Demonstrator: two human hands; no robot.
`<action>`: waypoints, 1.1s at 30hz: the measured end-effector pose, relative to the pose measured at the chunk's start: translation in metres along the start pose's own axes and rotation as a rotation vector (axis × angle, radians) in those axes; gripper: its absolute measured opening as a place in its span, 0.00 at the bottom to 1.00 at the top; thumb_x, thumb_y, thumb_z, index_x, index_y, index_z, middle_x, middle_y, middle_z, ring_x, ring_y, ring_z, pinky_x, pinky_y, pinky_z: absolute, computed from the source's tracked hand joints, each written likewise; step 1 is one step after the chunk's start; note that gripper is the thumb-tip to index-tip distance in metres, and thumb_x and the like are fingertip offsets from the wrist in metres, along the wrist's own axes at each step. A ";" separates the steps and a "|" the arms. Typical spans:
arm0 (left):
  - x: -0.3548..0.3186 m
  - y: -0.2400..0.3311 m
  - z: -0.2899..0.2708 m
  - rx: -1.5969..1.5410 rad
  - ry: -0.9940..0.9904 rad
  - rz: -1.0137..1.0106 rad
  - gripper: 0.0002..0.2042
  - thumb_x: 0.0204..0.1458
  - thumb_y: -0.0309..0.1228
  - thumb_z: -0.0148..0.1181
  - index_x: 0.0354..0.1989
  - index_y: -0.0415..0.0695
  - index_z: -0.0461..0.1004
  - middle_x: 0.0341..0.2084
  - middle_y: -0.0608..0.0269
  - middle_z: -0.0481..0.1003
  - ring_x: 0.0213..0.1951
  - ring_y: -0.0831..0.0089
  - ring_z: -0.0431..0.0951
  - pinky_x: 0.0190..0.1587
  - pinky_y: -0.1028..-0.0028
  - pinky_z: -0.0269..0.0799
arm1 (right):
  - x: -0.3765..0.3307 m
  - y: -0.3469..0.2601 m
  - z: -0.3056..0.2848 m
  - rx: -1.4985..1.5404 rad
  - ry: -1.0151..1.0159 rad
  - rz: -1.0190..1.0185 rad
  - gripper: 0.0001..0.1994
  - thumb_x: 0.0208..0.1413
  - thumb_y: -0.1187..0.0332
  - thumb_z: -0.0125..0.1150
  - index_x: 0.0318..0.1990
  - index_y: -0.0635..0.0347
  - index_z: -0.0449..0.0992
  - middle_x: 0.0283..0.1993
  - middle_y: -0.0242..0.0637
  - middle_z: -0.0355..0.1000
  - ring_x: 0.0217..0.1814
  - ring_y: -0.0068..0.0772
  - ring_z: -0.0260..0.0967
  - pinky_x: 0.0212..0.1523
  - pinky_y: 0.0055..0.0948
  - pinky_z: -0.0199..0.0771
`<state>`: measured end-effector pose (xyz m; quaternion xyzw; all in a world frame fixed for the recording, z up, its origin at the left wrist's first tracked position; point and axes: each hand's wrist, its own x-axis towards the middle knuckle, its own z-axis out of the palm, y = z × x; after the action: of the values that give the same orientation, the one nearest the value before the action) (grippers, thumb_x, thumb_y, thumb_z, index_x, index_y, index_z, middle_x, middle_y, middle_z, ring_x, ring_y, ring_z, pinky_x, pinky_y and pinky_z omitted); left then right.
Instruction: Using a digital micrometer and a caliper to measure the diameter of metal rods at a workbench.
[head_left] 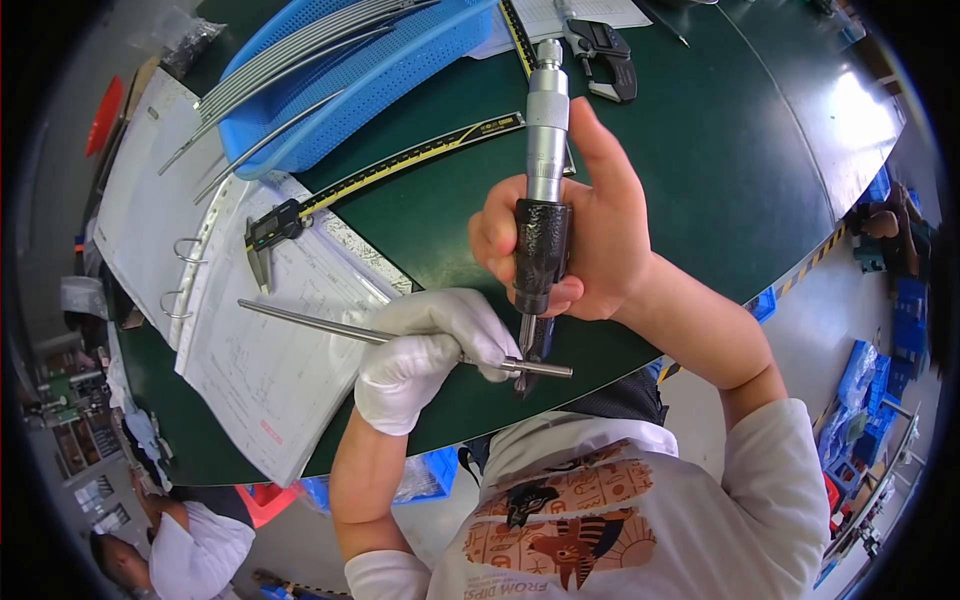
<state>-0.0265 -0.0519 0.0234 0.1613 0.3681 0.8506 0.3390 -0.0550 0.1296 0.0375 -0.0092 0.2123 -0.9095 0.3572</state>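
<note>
My right hand point(615, 225), bare, is wrapped round the black frame of a micrometer point(541, 240) held upright. Its thumb points up beside the metal thimble at the top. A thin metal rod point(310, 323) is pinched in my left hand point(425, 350), which wears a white glove. The rod lies slanted across, long end to the left. Its stepped right end passes through the lower part of the micrometer, at the spindle tip. Whether the jaws press on the rod is too small to tell.
Left of my hands, a digital caliper point(275, 228) lies on an open ring binder of drawings point(260, 370). A blue basket point(300, 140) with several long rods stands behind. A digital micrometer point(612, 65) rests at the back of the green table point(740, 200). Another person point(190, 550) is at lower left.
</note>
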 end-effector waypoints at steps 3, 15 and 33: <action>0.000 -0.002 0.000 0.007 -0.007 0.026 0.13 0.47 0.32 0.49 0.26 0.30 0.70 0.25 0.47 0.69 0.26 0.65 0.71 0.30 0.73 0.68 | 0.000 0.000 0.000 0.083 0.049 0.056 0.40 0.41 0.32 0.34 0.24 0.71 0.68 0.21 0.47 0.66 0.05 0.25 0.50 0.04 0.17 0.49; 0.000 0.000 0.001 0.045 -0.051 0.053 0.13 0.48 0.32 0.49 0.24 0.31 0.70 0.24 0.48 0.69 0.25 0.66 0.71 0.30 0.74 0.68 | 0.000 0.004 -0.001 0.098 -0.051 -0.005 0.41 0.39 0.30 0.34 0.23 0.70 0.69 0.20 0.46 0.66 0.05 0.25 0.50 0.05 0.17 0.50; 0.000 -0.001 0.002 0.033 -0.034 0.041 0.10 0.44 0.30 0.47 0.23 0.33 0.70 0.21 0.49 0.69 0.25 0.63 0.70 0.31 0.70 0.66 | 0.003 0.013 -0.008 0.089 -0.153 -0.102 0.45 0.39 0.27 0.24 0.22 0.68 0.70 0.21 0.43 0.64 0.04 0.21 0.47 0.05 0.15 0.52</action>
<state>-0.0251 -0.0503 0.0244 0.1889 0.3729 0.8484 0.3250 -0.0496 0.1221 0.0248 -0.0735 0.1428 -0.9318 0.3255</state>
